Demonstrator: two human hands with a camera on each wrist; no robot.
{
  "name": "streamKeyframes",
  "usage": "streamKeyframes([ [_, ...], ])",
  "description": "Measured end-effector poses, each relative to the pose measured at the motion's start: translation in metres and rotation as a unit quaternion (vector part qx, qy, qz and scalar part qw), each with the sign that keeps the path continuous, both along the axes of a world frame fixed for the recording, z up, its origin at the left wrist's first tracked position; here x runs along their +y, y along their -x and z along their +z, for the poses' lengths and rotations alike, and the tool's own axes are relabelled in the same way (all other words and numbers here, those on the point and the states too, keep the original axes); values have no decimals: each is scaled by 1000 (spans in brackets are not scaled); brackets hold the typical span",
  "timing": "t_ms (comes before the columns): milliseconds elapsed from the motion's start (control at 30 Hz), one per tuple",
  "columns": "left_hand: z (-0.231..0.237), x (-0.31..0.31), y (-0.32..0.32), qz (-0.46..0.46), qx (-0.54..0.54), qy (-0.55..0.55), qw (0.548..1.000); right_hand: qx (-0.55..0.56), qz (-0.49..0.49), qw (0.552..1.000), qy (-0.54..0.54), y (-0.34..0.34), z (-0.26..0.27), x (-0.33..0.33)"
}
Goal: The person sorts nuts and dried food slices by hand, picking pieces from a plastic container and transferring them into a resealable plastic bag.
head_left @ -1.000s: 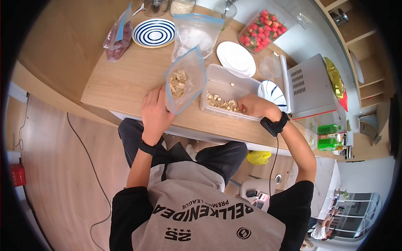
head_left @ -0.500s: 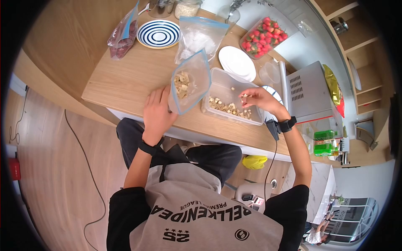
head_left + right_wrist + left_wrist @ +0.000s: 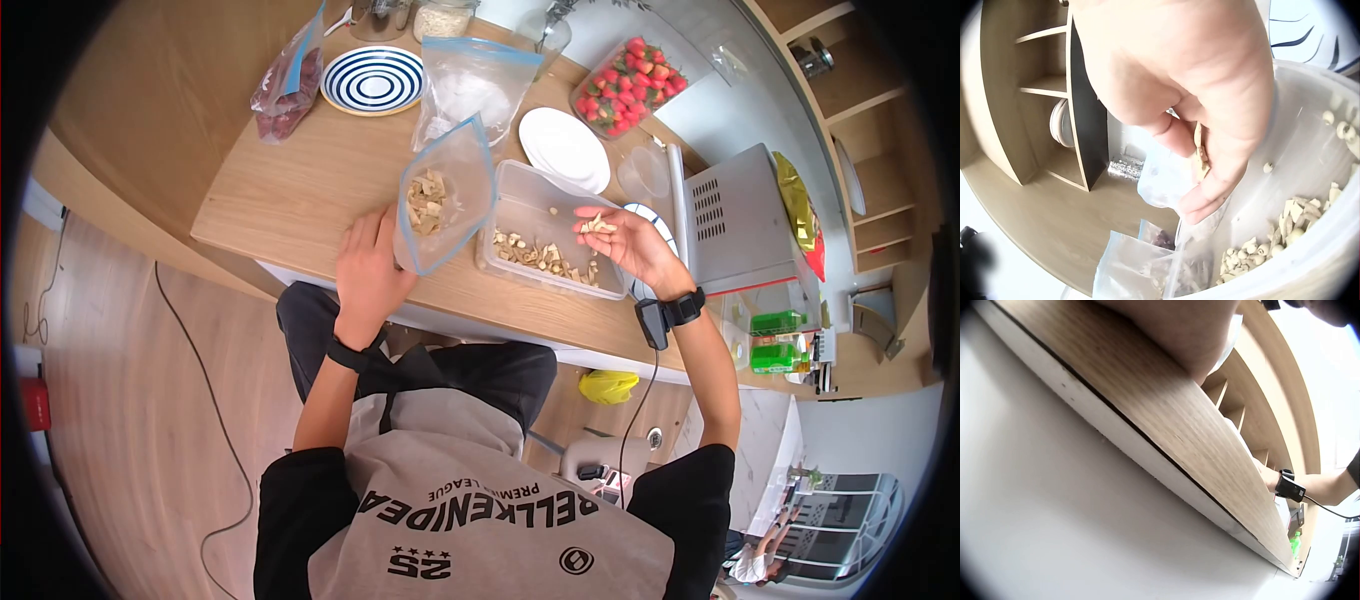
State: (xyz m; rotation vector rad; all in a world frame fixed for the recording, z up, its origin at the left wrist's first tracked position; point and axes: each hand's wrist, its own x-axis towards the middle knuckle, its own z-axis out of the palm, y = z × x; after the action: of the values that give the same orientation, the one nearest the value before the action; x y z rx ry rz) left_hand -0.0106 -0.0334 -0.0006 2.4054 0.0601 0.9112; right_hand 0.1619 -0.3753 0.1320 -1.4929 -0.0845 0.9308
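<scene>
Bag (image 3: 462, 195) part-filled; left hand (image 3: 370, 268) against it, grip unclear. Right hand (image 3: 640, 252) grasping pieces (image 3: 598, 226); more remain along container's (image 3: 522, 203) near edge.

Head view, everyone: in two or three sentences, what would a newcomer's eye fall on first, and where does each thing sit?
Probably the bright red strawberries first, heaped toward the back of the table. Next comes the blue-ringed plate, at the back left, beside a bag of dark red contents. Then the right hand, holding pale pieces over the clear bin.
</scene>
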Motion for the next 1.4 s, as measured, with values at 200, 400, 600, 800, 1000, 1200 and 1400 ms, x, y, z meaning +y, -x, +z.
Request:
streamKeyframes([
  [200,-1,-1,0,4,-3,-3,1000,56,-51,995,-62,8,0,2],
  [400,-2,0,0,8,2,-6,1000,-11,-20,1000,-7,6,-7,-5],
  [600,-3,1,-1,5,-2,-4,1000,-10,-37,999,-29,4,-11,-8],
  [800,-4,2,-2,7,-13,-8,1000,-17,-36,999,-25,2,-8,-5],
  [1000,-4,1,-2,6,-15,-2,1000,-3,-60,998,-12,0,-3,4],
  [1200,-3,2,-1,6,-15,2,1000,2,-64,998,19,-1,-2,7],
  [1400,-4,2,0,11,-6,-3,1000,18,-81,996,18,5,7,18],
])
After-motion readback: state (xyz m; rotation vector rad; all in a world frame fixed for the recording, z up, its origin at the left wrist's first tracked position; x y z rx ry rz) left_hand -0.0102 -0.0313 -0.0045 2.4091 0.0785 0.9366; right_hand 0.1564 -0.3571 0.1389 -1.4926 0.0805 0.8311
